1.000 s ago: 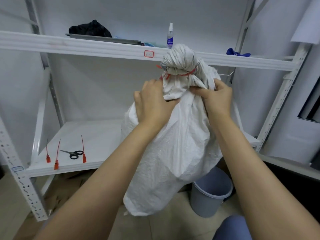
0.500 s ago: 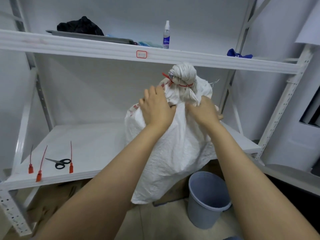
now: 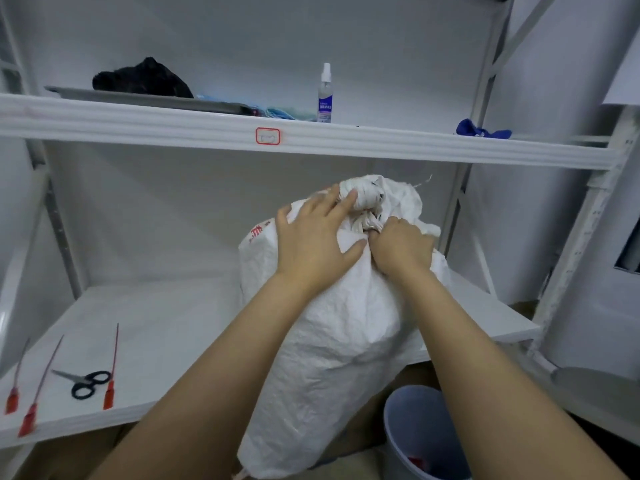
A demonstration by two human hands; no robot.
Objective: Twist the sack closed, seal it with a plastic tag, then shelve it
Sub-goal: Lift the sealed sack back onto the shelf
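Note:
A full white woven sack (image 3: 332, 358) leans over the front edge of the lower white shelf (image 3: 156, 327), its bottom hanging below the shelf board. Its twisted neck (image 3: 367, 199) points away from me, tilted toward the back wall. My left hand (image 3: 311, 237) lies spread on the sack's upper left shoulder, fingers reaching the neck. My right hand (image 3: 401, 247) is clenched on the fabric just below the twisted neck. The red plastic tag around the neck is hidden by my hands.
Three spare red plastic tags (image 3: 110, 372) and black scissors (image 3: 86, 382) lie at the shelf's front left. A blue-grey bucket (image 3: 419, 434) stands on the floor below right. The upper shelf (image 3: 311, 136) carries a spray bottle (image 3: 325, 95), a black bundle (image 3: 142, 79) and a blue cloth (image 3: 481, 129).
Both hands have carried the sack forward and down under the upper shelf onto the lower one. Its neck has tipped away from me, and the red tag is no longer visible.

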